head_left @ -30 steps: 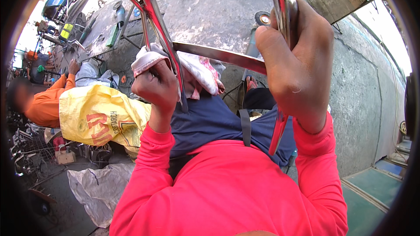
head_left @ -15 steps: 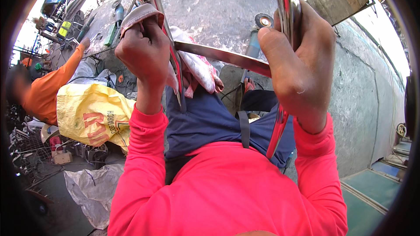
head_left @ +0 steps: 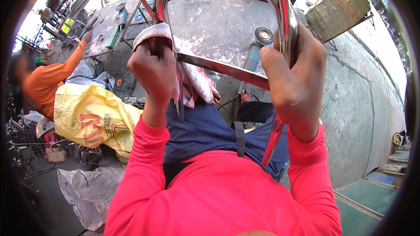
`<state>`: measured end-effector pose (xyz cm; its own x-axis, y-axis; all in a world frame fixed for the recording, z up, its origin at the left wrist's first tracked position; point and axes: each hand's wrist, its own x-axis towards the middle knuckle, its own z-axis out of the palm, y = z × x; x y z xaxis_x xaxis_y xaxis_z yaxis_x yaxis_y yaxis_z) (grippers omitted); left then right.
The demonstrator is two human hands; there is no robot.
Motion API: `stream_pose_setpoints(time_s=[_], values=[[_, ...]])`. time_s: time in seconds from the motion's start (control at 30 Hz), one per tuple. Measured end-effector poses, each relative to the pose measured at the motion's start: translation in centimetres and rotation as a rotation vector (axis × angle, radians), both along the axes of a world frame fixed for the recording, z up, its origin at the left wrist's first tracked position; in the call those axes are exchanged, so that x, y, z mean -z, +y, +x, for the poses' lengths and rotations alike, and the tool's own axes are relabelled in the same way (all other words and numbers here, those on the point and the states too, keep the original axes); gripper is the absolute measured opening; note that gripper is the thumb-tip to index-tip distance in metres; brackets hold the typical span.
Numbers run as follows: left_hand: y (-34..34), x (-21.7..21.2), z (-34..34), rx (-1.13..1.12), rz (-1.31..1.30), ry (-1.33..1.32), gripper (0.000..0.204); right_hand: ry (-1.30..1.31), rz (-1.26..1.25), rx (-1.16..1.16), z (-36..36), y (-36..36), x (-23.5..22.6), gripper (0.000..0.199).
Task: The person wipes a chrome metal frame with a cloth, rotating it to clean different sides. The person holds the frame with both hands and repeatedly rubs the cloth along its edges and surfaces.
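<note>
A shiny bent-metal frame [head_left: 223, 71] with a curved top and a flat crossbar is held up in front of me. My right hand [head_left: 299, 83] is wrapped round its right-hand bar, thumb toward the inside. My left hand [head_left: 153, 72] is closed on a stained white-and-pink cloth [head_left: 152, 30], beside the left-hand bar. More of the cloth hangs behind that bar, over my dark trousers; whether the fingers press cloth onto the metal is hidden. Beyond the crossbar lies an angle grinder [head_left: 253, 57] with a round disc.
At left a person in orange [head_left: 50, 83] reaches toward tools on the ground, near a yellow sack [head_left: 94, 113]. A second grinder [head_left: 122, 17] lies at the far left. A pale sack [head_left: 89, 192] is at lower left, a worn board [head_left: 339, 6] at the far right.
The whole scene sits lower in the picture, so more of the frame's curved top shows. My left hand appears slightly farther right, nearer the frame's bar. Both hands keep their grips.
</note>
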<state>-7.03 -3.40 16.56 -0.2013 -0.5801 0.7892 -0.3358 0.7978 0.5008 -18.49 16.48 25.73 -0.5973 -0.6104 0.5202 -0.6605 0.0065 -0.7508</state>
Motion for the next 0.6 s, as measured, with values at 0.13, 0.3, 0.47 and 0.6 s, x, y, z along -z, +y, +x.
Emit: stream_pose_setpoints(time_s=[0.13, 0.3, 0.47, 0.6], values=[[-0.9, -2.1, -0.8, 0.224, 0.064, 0.004, 0.007, -0.015, -0.024, 0.017, 0.2, -0.1, -0.3, 0.010], [-1.4, -2.0, -1.2, 0.451, 0.301, 0.010, 0.018, -0.047, 0.050, 0.036, 0.4, 0.1, -1.3, 0.011], [-2.4, -1.0, -0.9, 0.459, 0.357, -0.059, 0.019, -0.055, 0.043, 0.032, 0.5, 0.1, -1.1, 0.013], [-2.2, -0.6, -0.6, 0.482, 0.461, -0.052, 0.023, -0.060, 0.028, 0.021, 0.4, 0.2, -0.8, 0.013]])
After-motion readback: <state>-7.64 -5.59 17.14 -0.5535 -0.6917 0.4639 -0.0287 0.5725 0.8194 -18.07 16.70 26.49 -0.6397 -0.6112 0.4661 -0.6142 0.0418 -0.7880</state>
